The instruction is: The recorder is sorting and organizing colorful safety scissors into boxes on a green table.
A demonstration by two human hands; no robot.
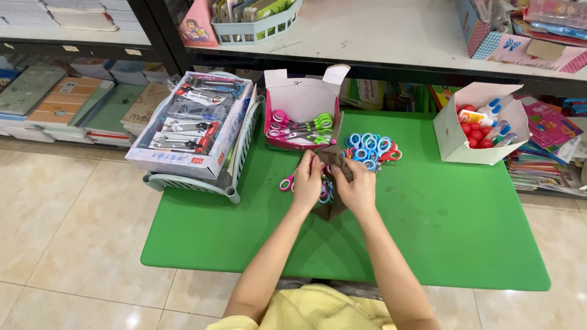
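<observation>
Across the green table (428,232), both hands met on a brown cardboard flap (333,160) of a scissors box, left hand (307,178) and right hand (356,186) pinching it equally near, its long axis running away toward the pink scissors box (299,104).

Both hands, left (307,180) and right (358,186), grip brown cardboard piece (334,160) over green table (428,232).

Bare green table (452,232) right of the hands (scissors pile (372,150), boxes crowd behind).
</observation>
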